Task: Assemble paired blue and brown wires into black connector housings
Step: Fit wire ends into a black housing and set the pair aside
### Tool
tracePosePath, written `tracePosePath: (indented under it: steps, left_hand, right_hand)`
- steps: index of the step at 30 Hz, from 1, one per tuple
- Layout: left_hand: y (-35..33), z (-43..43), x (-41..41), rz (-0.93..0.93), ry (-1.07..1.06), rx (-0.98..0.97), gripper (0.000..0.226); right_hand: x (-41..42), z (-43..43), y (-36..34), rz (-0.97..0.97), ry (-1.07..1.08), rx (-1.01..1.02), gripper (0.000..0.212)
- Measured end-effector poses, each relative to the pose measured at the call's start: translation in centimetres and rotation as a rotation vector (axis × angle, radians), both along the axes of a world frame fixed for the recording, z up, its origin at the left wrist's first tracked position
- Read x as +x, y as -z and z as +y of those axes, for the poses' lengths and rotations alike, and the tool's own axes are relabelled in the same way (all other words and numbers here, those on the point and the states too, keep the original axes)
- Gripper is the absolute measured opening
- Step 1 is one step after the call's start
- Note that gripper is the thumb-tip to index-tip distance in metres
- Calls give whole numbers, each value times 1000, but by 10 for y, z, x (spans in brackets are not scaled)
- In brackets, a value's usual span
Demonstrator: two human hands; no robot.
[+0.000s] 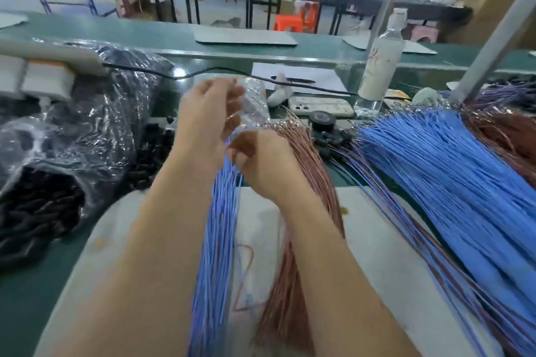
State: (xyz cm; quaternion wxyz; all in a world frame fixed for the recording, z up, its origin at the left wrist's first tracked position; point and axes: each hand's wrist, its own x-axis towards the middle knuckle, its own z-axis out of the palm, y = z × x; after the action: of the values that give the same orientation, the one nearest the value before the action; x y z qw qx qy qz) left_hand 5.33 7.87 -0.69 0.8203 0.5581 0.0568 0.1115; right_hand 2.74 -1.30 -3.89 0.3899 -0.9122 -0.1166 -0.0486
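A bundle of blue wires (214, 240) and a bundle of brown wires (309, 162) lie side by side on a white pad (377, 240), running away from me. Their far ends sit in crinkled clear plastic wrap (253, 101). My left hand (208, 119) is raised over those ends, its fingers curled on the wrap. Just below it, my right hand (264, 168) curls round the top of the blue wires, between the two bundles. Black connector housings (150, 153) lie loose to the left. More fill an open plastic bag (37, 211).
A big fan of blue wires (449, 182) and a brown pile (507, 136) cover the right side. Behind the hands are a phone (322, 106), a tape roll (322, 118), a bottle (380, 66) and a paper with a pen (295, 78). A slanted metal pole (493, 38) rises at the right.
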Motion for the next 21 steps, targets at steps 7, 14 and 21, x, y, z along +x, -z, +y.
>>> tracePosePath:
  steps: [7,14,21]
  left_hand:
    - [24,83,-16,156,-213,-389,23]
    - [35,94,-17,190,-262,-411,21]
    - [39,85,-16,177,-282,-376,15]
  right_hand:
    - [15,86,31,-3,-77,-328,31]
    - [15,98,27,-19,-75,-579,29]
    - [19,89,24,6,-36,-440,22]
